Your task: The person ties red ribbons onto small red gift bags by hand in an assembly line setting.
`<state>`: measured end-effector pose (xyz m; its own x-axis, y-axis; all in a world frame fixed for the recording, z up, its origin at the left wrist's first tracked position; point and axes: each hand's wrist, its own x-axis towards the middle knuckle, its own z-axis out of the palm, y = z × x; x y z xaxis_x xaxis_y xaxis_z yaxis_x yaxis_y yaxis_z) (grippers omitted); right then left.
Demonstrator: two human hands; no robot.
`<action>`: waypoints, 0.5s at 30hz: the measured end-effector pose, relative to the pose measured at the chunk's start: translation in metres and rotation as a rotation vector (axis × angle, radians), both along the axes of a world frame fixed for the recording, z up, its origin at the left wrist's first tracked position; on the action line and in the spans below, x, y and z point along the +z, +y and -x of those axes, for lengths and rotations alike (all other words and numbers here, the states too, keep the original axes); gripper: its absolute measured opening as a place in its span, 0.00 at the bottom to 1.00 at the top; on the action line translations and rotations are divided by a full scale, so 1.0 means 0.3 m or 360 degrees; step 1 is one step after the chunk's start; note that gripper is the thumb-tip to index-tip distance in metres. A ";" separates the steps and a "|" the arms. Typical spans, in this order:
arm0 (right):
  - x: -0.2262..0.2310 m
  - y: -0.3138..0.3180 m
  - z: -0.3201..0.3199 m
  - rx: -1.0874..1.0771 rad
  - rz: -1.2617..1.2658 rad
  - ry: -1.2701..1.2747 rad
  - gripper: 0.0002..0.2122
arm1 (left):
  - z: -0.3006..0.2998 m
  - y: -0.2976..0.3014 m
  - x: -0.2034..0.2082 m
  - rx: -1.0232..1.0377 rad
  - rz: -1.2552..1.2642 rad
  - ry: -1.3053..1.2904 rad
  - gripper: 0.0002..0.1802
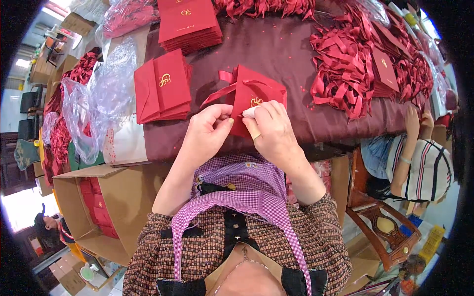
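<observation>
A small red paper bag with a gold emblem lies tilted at the table's near edge, under my hands. Red ribbon trails from its left side. At the bag's left edge my left hand is closed, thumb and forefinger in a pinch; what sits between them is too small to make out. My right hand, with white and beige wraps on its fingers, is closed over the lower part of the bag, gripping it. Its fingers cover part of the emblem.
Stacked red bags sit left of my hands, with a taller pile behind. Tangled red ribbons heap at right. Below the table's left side stands an open carton of red packs. Another person works at the right end, near a wooden chair.
</observation>
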<state>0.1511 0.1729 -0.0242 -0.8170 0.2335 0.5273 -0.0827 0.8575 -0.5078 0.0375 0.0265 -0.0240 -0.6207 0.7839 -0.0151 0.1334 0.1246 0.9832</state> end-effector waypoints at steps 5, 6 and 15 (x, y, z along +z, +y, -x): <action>0.020 -0.008 0.011 -0.0022 -0.0233 -0.0053 0.05 | -0.013 0.009 0.009 0.0076 -0.0019 0.0224 0.12; 0.025 -0.008 0.012 -0.0010 -0.0378 -0.0122 0.05 | -0.017 0.011 0.015 0.0076 -0.0018 0.0225 0.12; 0.097 0.015 0.019 0.0128 -0.0552 -0.0408 0.05 | -0.057 0.048 0.070 0.0009 -0.0096 0.0924 0.12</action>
